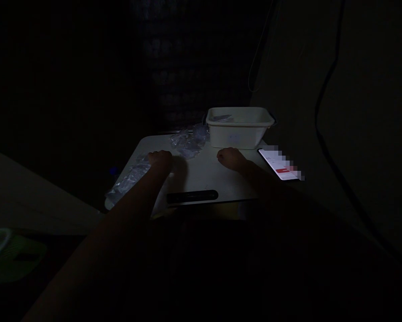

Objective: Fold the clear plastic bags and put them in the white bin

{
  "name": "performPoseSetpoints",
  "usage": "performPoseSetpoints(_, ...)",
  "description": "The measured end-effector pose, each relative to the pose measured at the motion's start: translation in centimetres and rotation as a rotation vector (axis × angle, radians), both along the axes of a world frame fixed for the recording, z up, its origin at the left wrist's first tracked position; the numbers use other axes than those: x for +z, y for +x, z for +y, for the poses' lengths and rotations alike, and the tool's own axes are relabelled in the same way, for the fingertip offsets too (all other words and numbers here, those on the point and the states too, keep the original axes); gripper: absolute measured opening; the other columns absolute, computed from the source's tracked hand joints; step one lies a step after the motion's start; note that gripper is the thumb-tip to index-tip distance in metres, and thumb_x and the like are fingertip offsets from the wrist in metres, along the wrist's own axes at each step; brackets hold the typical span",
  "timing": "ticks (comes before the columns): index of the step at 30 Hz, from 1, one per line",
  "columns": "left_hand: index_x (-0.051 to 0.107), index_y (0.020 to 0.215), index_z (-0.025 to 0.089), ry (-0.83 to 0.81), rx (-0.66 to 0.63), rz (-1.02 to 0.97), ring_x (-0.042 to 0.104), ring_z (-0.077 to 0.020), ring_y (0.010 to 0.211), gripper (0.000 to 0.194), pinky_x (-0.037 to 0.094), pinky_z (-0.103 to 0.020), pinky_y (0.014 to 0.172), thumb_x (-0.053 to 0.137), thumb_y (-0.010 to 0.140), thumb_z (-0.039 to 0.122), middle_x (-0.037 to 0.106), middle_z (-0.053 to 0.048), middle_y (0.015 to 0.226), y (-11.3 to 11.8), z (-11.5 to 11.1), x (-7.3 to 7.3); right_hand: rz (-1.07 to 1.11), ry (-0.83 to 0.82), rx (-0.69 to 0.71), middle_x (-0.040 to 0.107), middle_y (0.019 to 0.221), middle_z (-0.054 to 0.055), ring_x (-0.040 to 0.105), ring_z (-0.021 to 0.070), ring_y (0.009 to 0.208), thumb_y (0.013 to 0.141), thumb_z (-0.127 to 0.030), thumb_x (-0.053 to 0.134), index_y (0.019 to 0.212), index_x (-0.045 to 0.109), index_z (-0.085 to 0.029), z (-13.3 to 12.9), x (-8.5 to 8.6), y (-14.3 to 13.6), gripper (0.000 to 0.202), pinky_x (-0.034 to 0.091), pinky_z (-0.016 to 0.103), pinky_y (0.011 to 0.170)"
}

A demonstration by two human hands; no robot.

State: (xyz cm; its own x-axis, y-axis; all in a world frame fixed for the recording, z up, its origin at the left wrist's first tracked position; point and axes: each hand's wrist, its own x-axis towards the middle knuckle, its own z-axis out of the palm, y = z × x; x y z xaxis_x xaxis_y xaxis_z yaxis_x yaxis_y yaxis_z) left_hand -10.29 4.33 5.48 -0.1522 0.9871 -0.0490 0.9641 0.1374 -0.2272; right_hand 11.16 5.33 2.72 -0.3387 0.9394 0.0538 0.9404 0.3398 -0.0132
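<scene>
In dim light both of my hands rest low over a small white table (201, 172). My left hand (161, 158) is curled closed at the table's left side, beside a crumpled clear plastic bag (132, 179); nothing shows in its fingers. Closed like a fist, my right hand (232, 159) lies just in front of a white plastic tub (236, 136), with no object visible in it. Between and behind the hands sits more crumpled clear plastic (189, 142). Small clear packets (222, 118) show inside the tub.
A lit phone (277, 163) lies at the table's right edge. The table's front has a dark handle slot (192, 196). A green basket (16, 257) stands low at left, near a blue cap (113, 171). A dark cable (318, 112) hangs at right.
</scene>
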Motion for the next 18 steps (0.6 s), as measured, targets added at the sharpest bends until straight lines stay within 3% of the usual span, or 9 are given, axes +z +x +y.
performPoseSetpoints(5, 0.056, 0.095, 0.010, 0.136, -0.072, 0.029, 0.048, -0.0262, 0.093, 0.032, 0.036, -0.035, 0.075, 0.043, 0.066, 0.012, 0.057, -0.016, 0.095, 0.6, -0.2, 1.2, 0.033, 0.011, 0.007, 0.058, 0.096, 0.010, 0.052, 0.0199, 0.088, 0.074, -0.020, 0.032, 0.087, 0.058, -0.014, 0.0, -0.1, -0.1, 0.029, 0.035, 0.030, 0.076)
performPoseSetpoints(10, 0.056, 0.091, 0.007, 0.275, -0.196, -0.008, 0.048, -0.0259, 0.092, 0.030, 0.035, -0.035, 0.074, 0.039, 0.067, 0.009, 0.057, -0.016, 0.091, 1.8, -0.4, 2.3, 0.289, 0.015, 0.018, 0.059, 0.094, 0.007, 0.052, 0.0143, 0.085, 0.072, -0.017, 0.037, 0.094, 0.056, -0.015, 0.4, 0.2, -1.0, 0.029, 0.036, 0.024, 0.076)
performPoseSetpoints(15, 0.058, 0.089, 0.009, 0.320, -0.638, -0.177, 0.048, -0.0192, 0.089, 0.031, 0.034, -0.030, 0.079, 0.034, 0.069, 0.008, 0.056, -0.011, 0.091, 3.8, 0.1, 1.8, 0.589, 0.092, 0.132, 0.049, 0.110, 0.007, 0.047, 0.0137, 0.094, 0.063, -0.018, 0.052, 0.119, 0.034, -0.014, 0.3, 1.0, -3.0, 0.059, 0.036, 0.024, 0.078)
performPoseSetpoints(18, 0.057, 0.089, 0.010, 0.340, -0.802, -0.327, 0.050, -0.0156, 0.085, 0.030, 0.036, -0.026, 0.076, 0.034, 0.069, 0.008, 0.056, -0.009, 0.090, 4.9, 0.1, 1.4, 0.595, 0.106, 0.148, 0.052, 0.105, 0.007, 0.047, 0.0162, 0.095, 0.062, -0.020, 0.054, 0.105, 0.049, -0.012, 0.1, 1.4, -3.8, 0.045, 0.035, 0.026, 0.079)
